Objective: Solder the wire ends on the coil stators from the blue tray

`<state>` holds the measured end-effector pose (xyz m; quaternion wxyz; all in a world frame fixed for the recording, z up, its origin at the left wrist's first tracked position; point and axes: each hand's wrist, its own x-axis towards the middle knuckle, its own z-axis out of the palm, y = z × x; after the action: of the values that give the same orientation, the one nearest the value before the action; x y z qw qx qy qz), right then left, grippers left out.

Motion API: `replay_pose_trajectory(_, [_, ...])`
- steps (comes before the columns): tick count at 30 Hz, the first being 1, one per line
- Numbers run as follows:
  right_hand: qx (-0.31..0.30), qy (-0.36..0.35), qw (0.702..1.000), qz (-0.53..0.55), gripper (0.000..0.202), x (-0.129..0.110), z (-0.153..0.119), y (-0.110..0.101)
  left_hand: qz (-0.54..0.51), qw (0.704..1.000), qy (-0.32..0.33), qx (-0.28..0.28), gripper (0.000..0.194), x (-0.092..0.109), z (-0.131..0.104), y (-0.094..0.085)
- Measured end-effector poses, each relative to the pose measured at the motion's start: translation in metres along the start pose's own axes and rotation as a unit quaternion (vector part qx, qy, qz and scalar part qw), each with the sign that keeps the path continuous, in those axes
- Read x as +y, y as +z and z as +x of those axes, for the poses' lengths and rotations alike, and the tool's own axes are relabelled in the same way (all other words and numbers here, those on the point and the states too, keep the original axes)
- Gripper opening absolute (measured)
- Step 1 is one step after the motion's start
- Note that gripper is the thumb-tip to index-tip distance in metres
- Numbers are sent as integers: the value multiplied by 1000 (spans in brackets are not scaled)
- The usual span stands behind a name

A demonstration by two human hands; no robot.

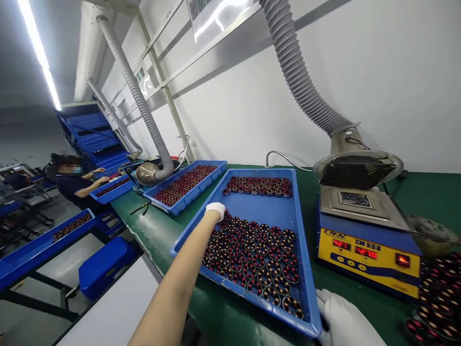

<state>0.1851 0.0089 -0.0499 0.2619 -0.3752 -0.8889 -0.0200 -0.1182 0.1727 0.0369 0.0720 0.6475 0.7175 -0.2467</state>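
Note:
A blue plastic tray (301, 230) lies slantwise on the green bench, holding many small ring-shaped motor stators (261, 250) with coppery and red windings. They sit in a packed block at its near end and a narrower band at its far end, with bare tray floor between. My left hand (216, 210), in a white glove, reaches over the tray's left side to the far left corner of the near block; its fingers are hidden. By the near right corner, my gloved right hand (342, 317) has its fingers curled against the tray's edge.
Right of the tray stands a yellow and blue solder pot (367, 259) with lit red digits, under a grey extraction hose (306, 81). More stators (439, 298) lie at the far right. Another filled blue tray (173, 209) is at the left. A co-worker (77, 180) works farther along the bench.

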Motion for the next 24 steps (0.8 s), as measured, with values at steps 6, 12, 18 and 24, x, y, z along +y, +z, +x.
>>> replay_pose_trajectory(6, [-106, 10, 991, -83, 26, -5, -5, -7, 29, 999, 21, -25, 21, -4, 17, -5])
replay_pose_trajectory(12, [-180, 53, 978, -96, 27, -9, 1, -11, 29, 998, 32, -36, 19, -3, 32, -7])
replay_pose_trajectory(18, [-233, 92, 965, -82, 26, -10, 7, -16, -4, 999, 32, -2, 18, -8, 39, -5])
replay_pose_trajectory(24, [-259, 116, 957, -57, 26, -12, 11, -21, -51, 996, 44, 51, 13, -8, 21, -8])
